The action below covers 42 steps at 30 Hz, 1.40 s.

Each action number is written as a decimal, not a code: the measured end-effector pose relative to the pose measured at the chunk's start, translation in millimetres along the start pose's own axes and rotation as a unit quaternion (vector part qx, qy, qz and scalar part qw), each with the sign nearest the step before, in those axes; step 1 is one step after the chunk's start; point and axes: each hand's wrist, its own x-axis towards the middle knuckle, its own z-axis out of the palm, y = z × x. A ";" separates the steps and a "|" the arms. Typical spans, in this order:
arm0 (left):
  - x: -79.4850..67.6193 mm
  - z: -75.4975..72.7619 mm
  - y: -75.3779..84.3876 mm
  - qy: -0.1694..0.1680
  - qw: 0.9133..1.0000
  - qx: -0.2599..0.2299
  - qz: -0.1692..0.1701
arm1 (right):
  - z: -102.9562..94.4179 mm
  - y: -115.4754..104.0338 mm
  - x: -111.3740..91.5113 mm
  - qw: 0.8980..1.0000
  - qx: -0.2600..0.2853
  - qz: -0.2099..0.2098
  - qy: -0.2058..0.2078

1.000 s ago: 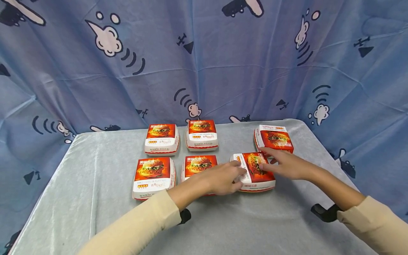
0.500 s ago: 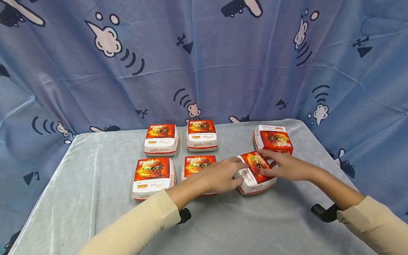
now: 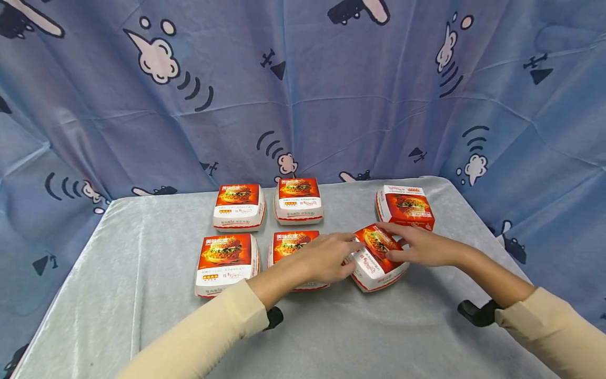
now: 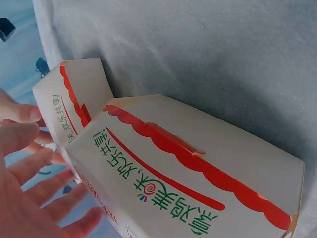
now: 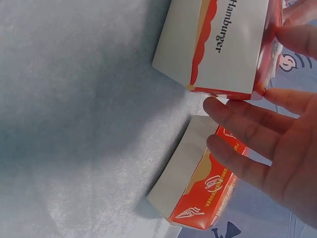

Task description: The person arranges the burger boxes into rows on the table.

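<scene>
A red and white burger box (image 3: 374, 266) with a hamburger picture sits at an angle between my two hands. My left hand (image 3: 326, 260) is at its left side, fingertips at the lid edge, fingers fairly straight. On the other side, my right hand (image 3: 423, 245) touches the top and right edge with extended fingers; in the right wrist view its thumb meets the lid rim beside the "Hamburger" side (image 5: 233, 49). My left forearm and hand partly cover the front middle burger box (image 3: 293, 243), whose printed front (image 4: 183, 173) fills much of the left wrist view.
Two burger boxes stand in the back row, a left one (image 3: 239, 205) and a middle one (image 3: 299, 200). Another (image 3: 227, 258) is at front left. A turned-round burger box (image 3: 409, 205) lies behind the right hand. Grey cloth (image 3: 109, 284) covers the table; a blue patterned curtain (image 3: 331, 105) hangs behind.
Between my hands, the burger box has turned clockwise, so its white panel now faces front left. Both hands have shifted slightly left; the other boxes stay put.
</scene>
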 end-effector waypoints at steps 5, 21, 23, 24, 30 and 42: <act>-0.3 0.7 1.7 -0.007 1.000 0.016 -0.006 | -0.6 -4.3 -1.4 1.000 -0.013 0.002 0.005; -5.6 0.3 2.9 0.011 0.999 -0.026 0.021 | -8.1 -9.5 -5.3 0.996 -0.065 0.050 -0.025; -6.3 0.4 3.0 0.011 0.999 -0.038 0.026 | -7.6 -8.4 -4.6 0.997 -0.061 0.045 -0.026; -6.6 0.5 3.1 0.010 0.999 -0.043 0.027 | -7.4 -8.0 -4.2 0.997 -0.059 0.041 -0.026; -7.0 0.0 3.7 0.012 0.999 -0.042 0.029 | -6.5 -4.8 -2.0 0.998 -0.043 0.025 -0.031; -4.5 1.2 3.6 -0.006 1.000 -0.024 0.019 | -3.9 -4.2 -0.8 0.999 -0.037 0.000 -0.033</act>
